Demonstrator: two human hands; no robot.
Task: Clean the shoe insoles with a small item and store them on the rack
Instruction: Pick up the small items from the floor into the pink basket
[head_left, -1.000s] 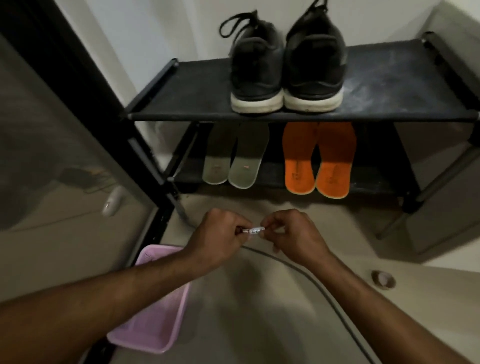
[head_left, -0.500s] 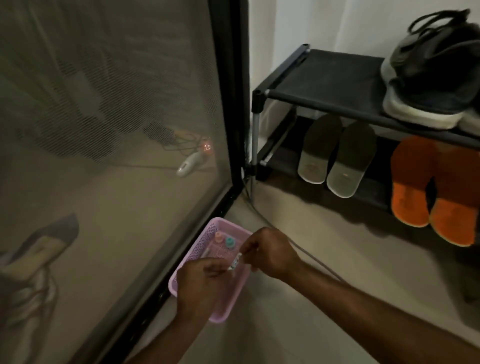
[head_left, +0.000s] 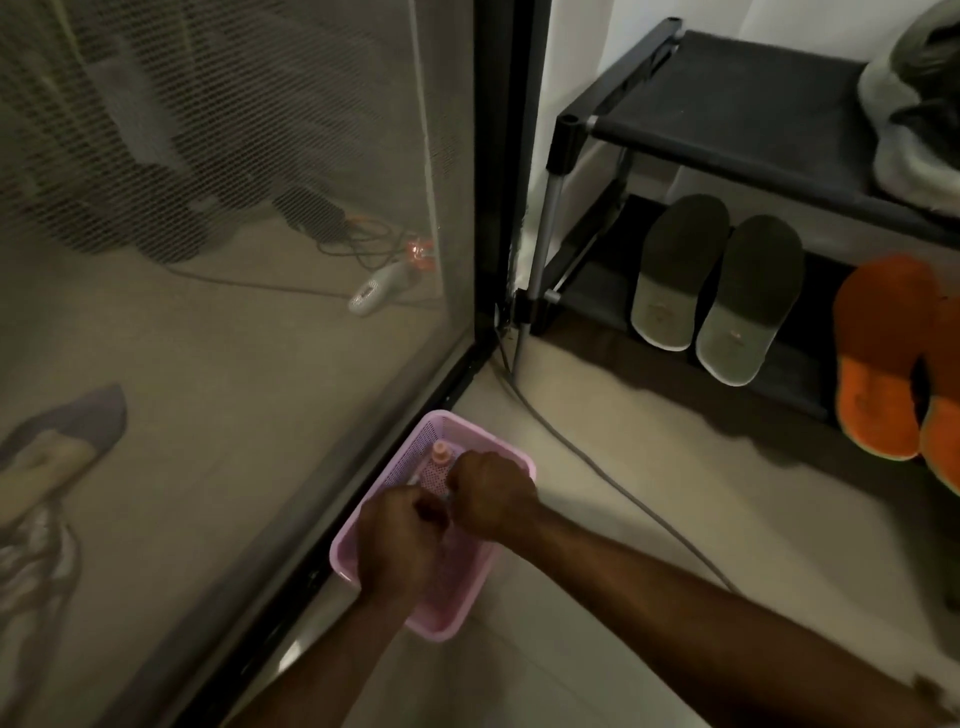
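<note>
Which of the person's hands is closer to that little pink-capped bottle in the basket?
The right hand. It is over the pink basket, just beside the small bottle, to its right. The left hand sits lower in the picture, nearer the person and farther from the bottle.

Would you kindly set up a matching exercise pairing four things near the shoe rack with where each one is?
Things:
1. grey insoles
2. orange insoles
3. pink basket
4. shoe

Places:
A. top shelf of the rack, at the right edge of view
B. on the floor beside the mesh door, under both hands
C. lower shelf, left side
D. lower shelf, right side

Pairs: 1-C, 2-D, 3-B, 4-A
</note>
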